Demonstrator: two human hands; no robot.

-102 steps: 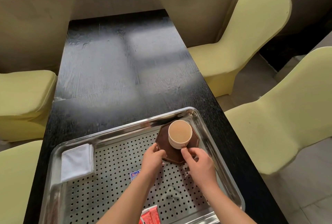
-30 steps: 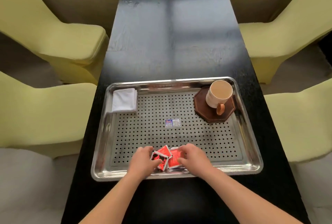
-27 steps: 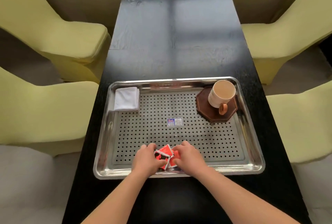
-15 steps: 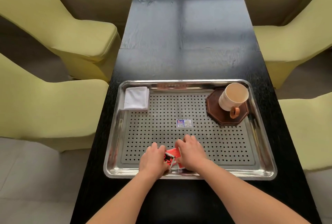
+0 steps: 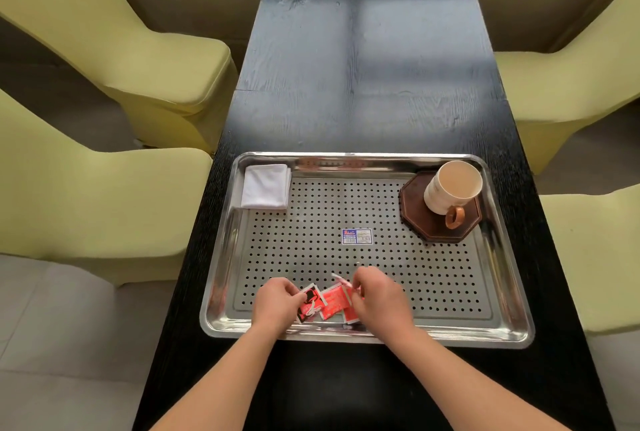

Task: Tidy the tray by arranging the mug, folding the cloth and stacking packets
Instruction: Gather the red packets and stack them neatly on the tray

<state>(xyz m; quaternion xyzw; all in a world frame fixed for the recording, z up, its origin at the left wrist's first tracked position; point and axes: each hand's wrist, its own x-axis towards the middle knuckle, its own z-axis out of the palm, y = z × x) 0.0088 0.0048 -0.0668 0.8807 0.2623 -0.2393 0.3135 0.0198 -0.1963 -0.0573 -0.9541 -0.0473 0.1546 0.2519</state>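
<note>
A: Left hand [image 5: 277,302] and right hand [image 5: 375,295] each pinch red packets [image 5: 325,302], fanned between them. The hands have parted since a moment ago, so stacking remains unfinished.
B: Beyond them on the tray [image 5: 346,156]: folded cloth [image 5: 266,186] far-left, mug [image 5: 450,188] on coaster [image 5: 419,219] far-right.
</note>
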